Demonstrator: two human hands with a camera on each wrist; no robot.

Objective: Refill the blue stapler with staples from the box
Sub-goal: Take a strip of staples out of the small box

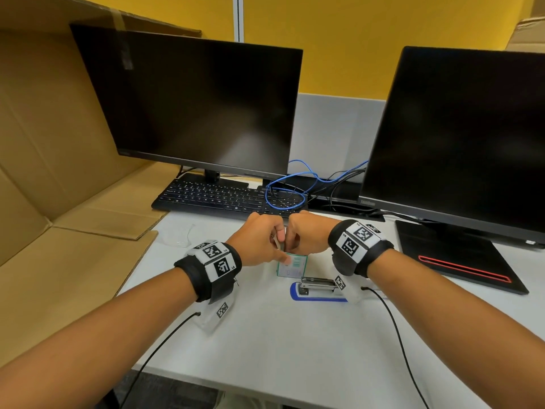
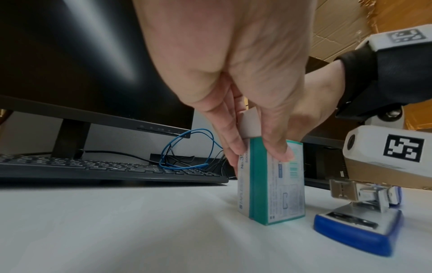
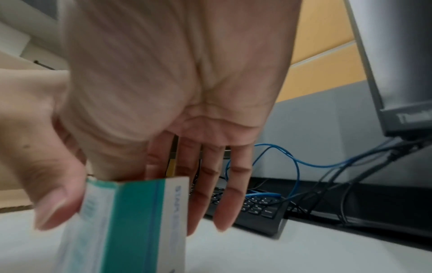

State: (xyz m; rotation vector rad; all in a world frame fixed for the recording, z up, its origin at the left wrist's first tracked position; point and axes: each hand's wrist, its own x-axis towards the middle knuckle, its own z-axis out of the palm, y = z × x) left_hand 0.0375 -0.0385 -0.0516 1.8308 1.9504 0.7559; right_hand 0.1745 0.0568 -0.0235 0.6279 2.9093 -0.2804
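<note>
The white tabletop carries two dark monitors, a black keyboard and a loop of blue cable. Near its middle the blue stapler lies open, its metal magazine exposed, just beside the staple box. That teal-and-white box stands upright on the tabletop. The left hand holds it, thumb on one face, fingers on the other. The right hand has fingers straight, reaching down at the box's open top; whether they hold staples is hidden.
</note>
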